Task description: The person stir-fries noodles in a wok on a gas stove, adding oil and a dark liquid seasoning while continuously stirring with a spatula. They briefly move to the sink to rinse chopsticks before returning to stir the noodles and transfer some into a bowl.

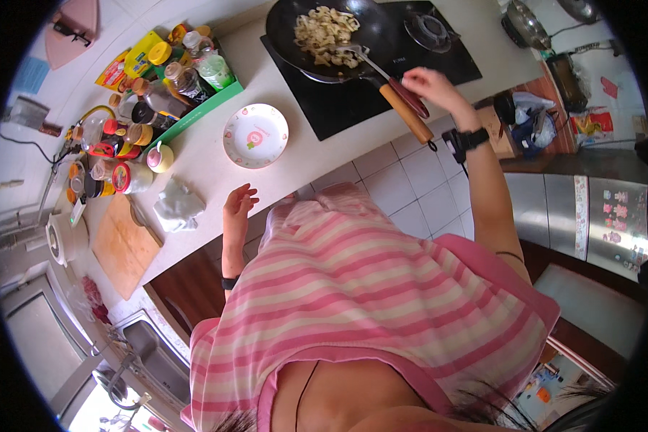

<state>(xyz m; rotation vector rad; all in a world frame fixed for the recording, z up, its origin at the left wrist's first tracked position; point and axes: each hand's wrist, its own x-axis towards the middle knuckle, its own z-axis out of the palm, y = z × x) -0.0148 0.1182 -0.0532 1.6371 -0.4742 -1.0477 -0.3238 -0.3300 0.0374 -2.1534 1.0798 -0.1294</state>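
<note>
A black wok (281,48) sits on the cooktop with pieces of pale, browned food (324,32) in it. A metal spatula (375,67) leans in the wok, its dark red handle lying along the wok's wooden handle (407,116). My right hand (432,89), slightly blurred, hovers right beside the spatula's handle with loosely bent fingers, and it does not appear to grip it. My left hand (240,202) is over the counter's front edge, fingers loosely curled and apart, holding nothing. Beyond it on the counter stands a white plate (272,132) with a pink printed design.
A green box (197,116) of bottles and seasoning packets stands left of the plate. Nearby are a small lidded pot (161,157), a crumpled plastic bag (178,205) and a wooden cutting board (127,243). The black cooktop (329,110) has a second burner (429,31). A sink (159,359) is lower left.
</note>
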